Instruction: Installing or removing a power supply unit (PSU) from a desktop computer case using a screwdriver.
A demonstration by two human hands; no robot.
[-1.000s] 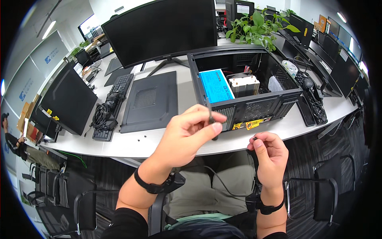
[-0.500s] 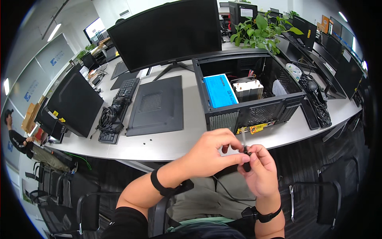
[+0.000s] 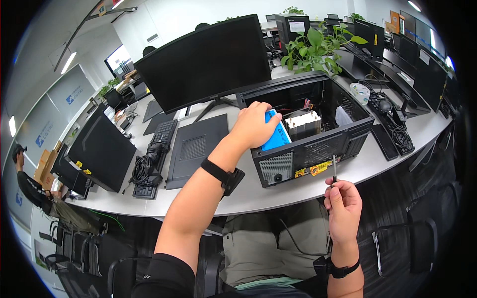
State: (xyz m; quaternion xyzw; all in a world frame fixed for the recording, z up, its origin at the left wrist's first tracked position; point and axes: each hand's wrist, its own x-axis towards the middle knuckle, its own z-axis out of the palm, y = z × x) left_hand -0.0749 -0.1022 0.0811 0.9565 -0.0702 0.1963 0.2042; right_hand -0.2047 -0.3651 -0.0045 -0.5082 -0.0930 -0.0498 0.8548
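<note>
An opened black computer case [image 3: 318, 144] lies on the desk in front of me. Inside it sit a power supply [image 3: 276, 140] with a blue label and a finned metal cooler [image 3: 304, 123]. My left hand [image 3: 256, 126] reaches over the case's left part and grips the power supply, thumb on the blue face; its other fingertips are partly hidden. Just off the case's near side, my right hand [image 3: 343, 206] is closed around a small screwdriver [image 3: 334, 171], its thin shaft pointing up. Most of the handle is covered by my fingers.
A black side panel [image 3: 194, 149] lies left of the case, beside a keyboard [image 3: 161, 144] with coiled cable. A monitor [image 3: 203, 64] stands behind. Plant leaves [image 3: 315, 52] hang near the case's back edge. Cables and a tape roll [image 3: 359, 93] lie to the right.
My hands, together in front of the case before, have parted. The left has moved up onto the power supply; the right has shifted right with the screwdriver. The view has tilted slightly.
</note>
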